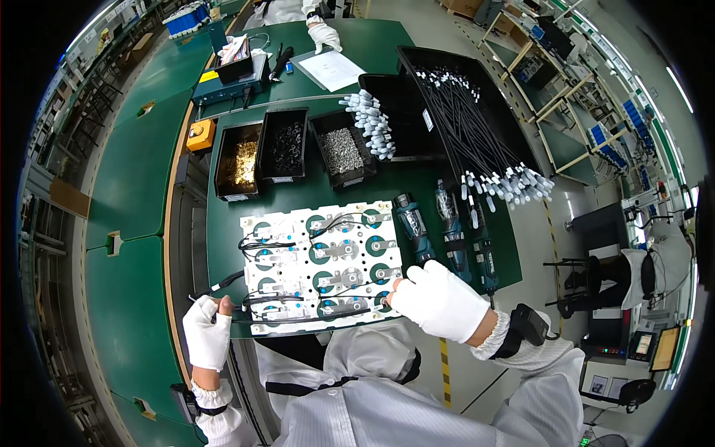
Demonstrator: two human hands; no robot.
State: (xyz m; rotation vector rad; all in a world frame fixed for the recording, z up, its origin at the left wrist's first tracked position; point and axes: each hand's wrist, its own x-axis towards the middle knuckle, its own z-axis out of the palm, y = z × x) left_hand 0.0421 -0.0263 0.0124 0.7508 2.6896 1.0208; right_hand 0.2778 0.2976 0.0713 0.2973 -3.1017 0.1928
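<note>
My left hand (208,333), in a white fingerless glove, pinches a black cable (313,319) at the front left corner of a white module plate (294,218). The cable stretches along the plate's front edge toward my right hand (445,304). That hand, gloved the same way, is closed at the plate's front right corner, its fingertips on the cable's other end, which they partly hide. Round green-ringed openings and metal strips cover the plate. Several other black cables (272,245) lie across it, and one white-sleeved end (227,282) sticks out beyond its left side.
Powered screwdrivers (413,227) lie right of the plate. Behind it stand bins of gold-coloured parts (245,162), black parts (287,143) and silver parts (342,151). A large black tray (408,58) holds black cables with white ends. Across the table, another person's gloved hand (324,36) rests on paper.
</note>
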